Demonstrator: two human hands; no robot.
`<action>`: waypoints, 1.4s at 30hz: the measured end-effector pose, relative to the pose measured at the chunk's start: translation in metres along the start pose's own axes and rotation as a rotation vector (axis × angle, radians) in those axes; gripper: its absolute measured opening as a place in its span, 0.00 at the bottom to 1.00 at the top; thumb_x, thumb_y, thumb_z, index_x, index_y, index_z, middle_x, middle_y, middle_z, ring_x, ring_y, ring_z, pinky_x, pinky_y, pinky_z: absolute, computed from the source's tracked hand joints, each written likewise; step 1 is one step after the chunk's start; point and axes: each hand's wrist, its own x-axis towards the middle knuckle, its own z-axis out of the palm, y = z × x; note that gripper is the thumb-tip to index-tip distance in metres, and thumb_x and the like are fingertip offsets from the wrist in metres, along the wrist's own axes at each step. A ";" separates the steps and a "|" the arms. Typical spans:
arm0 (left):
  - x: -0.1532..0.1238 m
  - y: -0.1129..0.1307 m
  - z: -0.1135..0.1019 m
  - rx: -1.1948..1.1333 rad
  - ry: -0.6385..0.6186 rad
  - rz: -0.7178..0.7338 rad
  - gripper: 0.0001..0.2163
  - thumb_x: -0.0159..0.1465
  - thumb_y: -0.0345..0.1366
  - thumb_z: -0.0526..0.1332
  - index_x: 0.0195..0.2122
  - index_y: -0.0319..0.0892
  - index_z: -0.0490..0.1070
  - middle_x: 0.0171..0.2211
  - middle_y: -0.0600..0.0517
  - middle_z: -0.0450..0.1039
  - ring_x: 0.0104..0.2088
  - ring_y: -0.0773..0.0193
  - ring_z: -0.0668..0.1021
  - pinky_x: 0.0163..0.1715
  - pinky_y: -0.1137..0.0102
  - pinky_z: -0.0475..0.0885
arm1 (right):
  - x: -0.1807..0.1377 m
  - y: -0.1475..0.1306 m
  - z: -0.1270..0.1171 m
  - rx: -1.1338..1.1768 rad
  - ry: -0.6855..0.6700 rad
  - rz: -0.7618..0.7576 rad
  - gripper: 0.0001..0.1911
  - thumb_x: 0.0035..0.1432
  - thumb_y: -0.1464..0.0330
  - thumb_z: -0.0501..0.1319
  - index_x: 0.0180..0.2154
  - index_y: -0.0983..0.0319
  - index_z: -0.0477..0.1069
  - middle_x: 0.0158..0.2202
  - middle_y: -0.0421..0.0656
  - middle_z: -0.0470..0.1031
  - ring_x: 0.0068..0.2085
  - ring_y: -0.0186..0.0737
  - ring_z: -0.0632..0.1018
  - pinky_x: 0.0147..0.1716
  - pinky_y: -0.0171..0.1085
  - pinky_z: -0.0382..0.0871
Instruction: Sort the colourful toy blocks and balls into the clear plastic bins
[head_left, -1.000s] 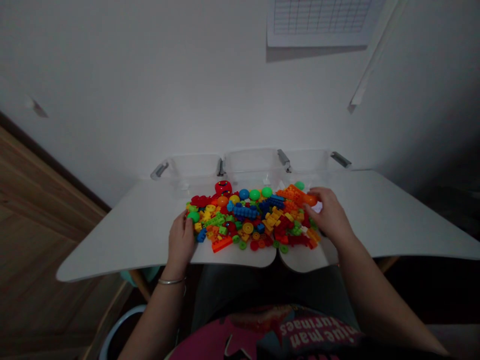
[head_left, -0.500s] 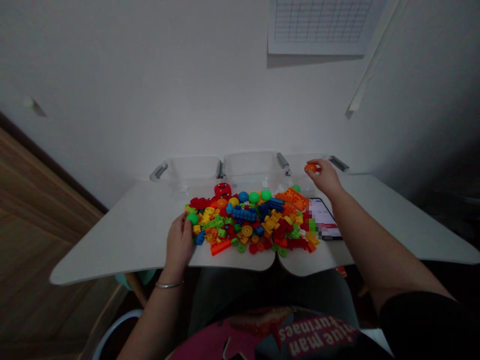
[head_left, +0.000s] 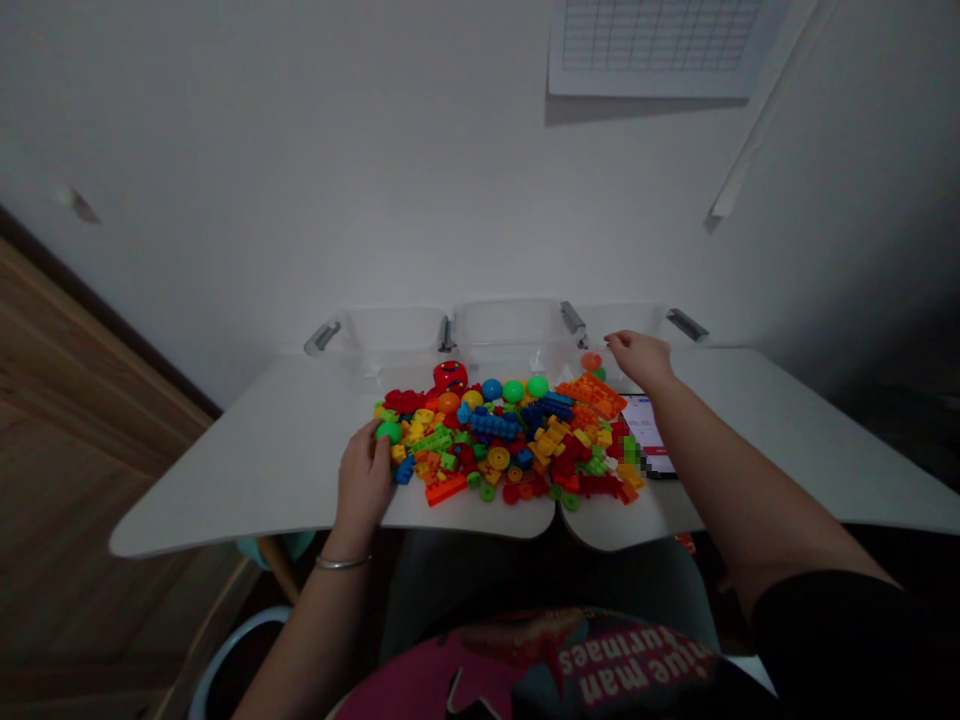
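Observation:
A heap of colourful plastic building bricks, wheels and balls [head_left: 510, 440] lies on the white table [head_left: 247, 460] in front of me. My left hand [head_left: 364, 480] rests at the heap's left edge with loosely curved fingers, its tips beside a green ball [head_left: 388, 432]. My right hand [head_left: 636, 357] reaches over the rightmost of three clear plastic bins [head_left: 637, 318], fingers apart and empty. A small orange ball [head_left: 591, 361] shows inside that bin, just left of my fingertips.
The middle clear bin [head_left: 506, 325] and the left one [head_left: 390, 335] stand in a row against the wall, with grey latches. A phone [head_left: 654, 440] with a lit screen lies under my right forearm. A gridded sheet [head_left: 652, 45] hangs on the wall.
My right hand picked an orange ball from the heap's right side, carried it up over the right bin and let it go there. My left hand stayed put.

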 end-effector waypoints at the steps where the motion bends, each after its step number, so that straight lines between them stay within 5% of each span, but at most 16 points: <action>1: 0.000 0.000 0.000 0.000 -0.001 -0.002 0.23 0.65 0.46 0.49 0.55 0.39 0.69 0.55 0.39 0.72 0.57 0.49 0.73 0.60 0.51 0.65 | 0.000 0.000 0.000 -0.004 -0.006 -0.006 0.23 0.64 0.61 0.49 0.49 0.59 0.79 0.46 0.49 0.82 0.49 0.52 0.79 0.50 0.48 0.66; 8: 0.001 0.000 0.000 0.003 0.008 -0.004 0.23 0.65 0.46 0.49 0.54 0.39 0.69 0.55 0.39 0.72 0.56 0.49 0.73 0.60 0.51 0.66 | -0.003 0.003 -0.006 0.204 0.002 -0.025 0.20 0.61 0.62 0.53 0.46 0.61 0.79 0.44 0.48 0.82 0.48 0.49 0.79 0.52 0.47 0.67; 16: 0.001 0.001 0.000 0.007 0.010 -0.005 0.23 0.65 0.46 0.49 0.54 0.38 0.69 0.55 0.38 0.72 0.57 0.48 0.73 0.60 0.50 0.65 | -0.027 -0.031 -0.032 0.644 0.403 -0.177 0.18 0.59 0.63 0.55 0.48 0.60 0.73 0.48 0.49 0.79 0.46 0.45 0.79 0.49 0.46 0.71; 21: 0.000 0.004 -0.001 0.010 0.006 -0.012 0.22 0.65 0.46 0.49 0.54 0.39 0.69 0.55 0.38 0.72 0.57 0.48 0.73 0.59 0.50 0.66 | -0.060 -0.072 -0.030 0.632 0.281 -0.407 0.15 0.59 0.63 0.56 0.47 0.59 0.73 0.45 0.48 0.78 0.46 0.46 0.77 0.50 0.47 0.71; 25: 0.000 0.007 -0.002 0.011 0.002 -0.010 0.23 0.65 0.46 0.49 0.54 0.39 0.69 0.55 0.38 0.72 0.57 0.48 0.73 0.60 0.50 0.65 | -0.080 -0.088 -0.012 0.454 0.103 -0.567 0.17 0.58 0.65 0.59 0.49 0.60 0.74 0.52 0.51 0.75 0.54 0.50 0.74 0.57 0.50 0.67; 34: 0.001 0.004 0.000 0.021 -0.005 0.000 0.23 0.65 0.45 0.49 0.55 0.37 0.69 0.55 0.38 0.72 0.56 0.49 0.73 0.60 0.51 0.65 | -0.086 -0.091 0.013 0.110 -0.195 -0.445 0.24 0.62 0.63 0.59 0.57 0.62 0.69 0.57 0.51 0.73 0.57 0.52 0.72 0.59 0.48 0.63; 42: 0.001 0.004 0.000 0.021 -0.002 0.005 0.23 0.65 0.46 0.49 0.53 0.38 0.69 0.55 0.39 0.72 0.56 0.49 0.73 0.60 0.52 0.65 | -0.081 -0.088 0.021 0.094 -0.269 -0.406 0.25 0.61 0.66 0.60 0.58 0.65 0.68 0.56 0.52 0.74 0.56 0.52 0.74 0.57 0.45 0.64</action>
